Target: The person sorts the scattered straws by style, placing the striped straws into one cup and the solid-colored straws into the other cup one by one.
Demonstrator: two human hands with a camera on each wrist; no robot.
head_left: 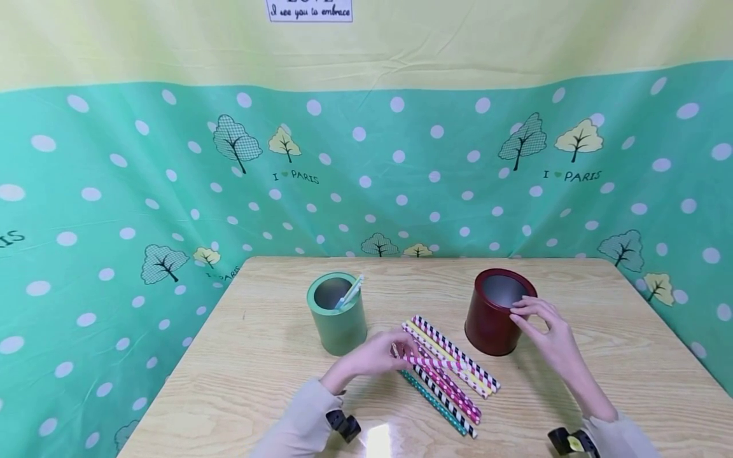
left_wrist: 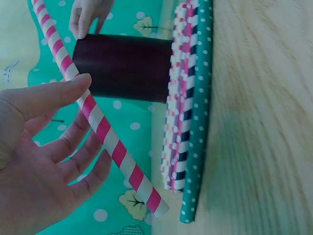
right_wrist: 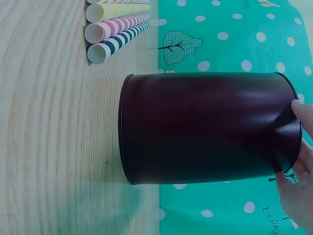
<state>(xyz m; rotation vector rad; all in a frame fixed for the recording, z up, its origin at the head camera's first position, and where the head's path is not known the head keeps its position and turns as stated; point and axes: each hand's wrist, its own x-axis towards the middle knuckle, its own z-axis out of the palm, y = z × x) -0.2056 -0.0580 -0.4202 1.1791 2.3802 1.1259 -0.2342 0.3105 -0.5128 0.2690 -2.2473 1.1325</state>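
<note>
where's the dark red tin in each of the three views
Head view: the dark red tin stands right of centre on the table, with the right hand touching its rim.
Left wrist view: it lies across the upper middle, behind the pink striped straw.
Right wrist view: it fills the centre.
Shared landmark: the row of paper straws beside the tin, seen in all three.

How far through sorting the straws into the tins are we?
Early. The green round tin holds a couple of pale straws; the dark red round tin looks empty. The left hand pinches a pink-and-white striped paper straw; the right hand grips the red tin's rim. A row of patterned paper straws remains on the wooden table.
</note>
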